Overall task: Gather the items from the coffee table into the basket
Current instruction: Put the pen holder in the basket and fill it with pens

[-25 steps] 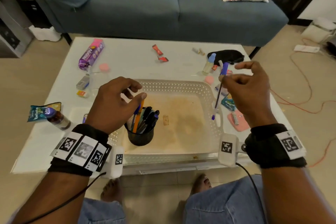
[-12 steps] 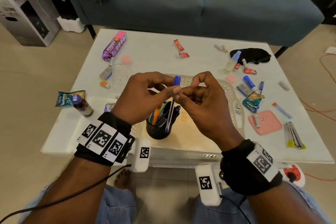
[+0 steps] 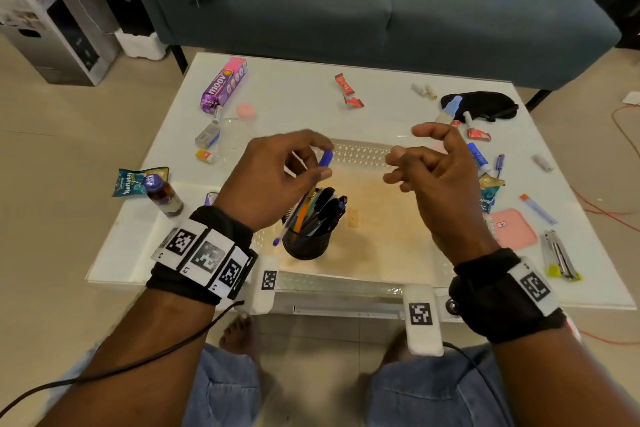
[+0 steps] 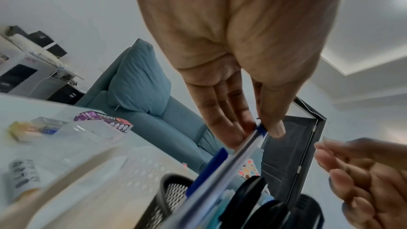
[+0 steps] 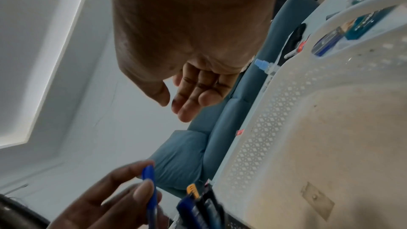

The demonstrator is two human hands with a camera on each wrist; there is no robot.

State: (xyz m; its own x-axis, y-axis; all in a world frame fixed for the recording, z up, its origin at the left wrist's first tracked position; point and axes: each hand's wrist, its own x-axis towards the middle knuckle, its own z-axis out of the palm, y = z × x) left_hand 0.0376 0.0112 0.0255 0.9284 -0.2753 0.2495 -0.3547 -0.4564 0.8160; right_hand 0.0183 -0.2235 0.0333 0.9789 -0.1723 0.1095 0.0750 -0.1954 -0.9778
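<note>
While the left hand (image 3: 277, 180) pinches a blue-capped pen (image 3: 325, 159) near its cap between thumb and fingers, its tip slants down at 7 o'clock beside the black mesh pen cup (image 3: 304, 244) standing in the white basket (image 3: 360, 152); at 3 o'clock the right hand (image 3: 440, 180) hovers empty, fingers loosely spread

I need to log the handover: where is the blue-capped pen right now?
In the head view the blue-capped pen is pinched in the left hand, slanting over the black pen holder in the basket.
</note>
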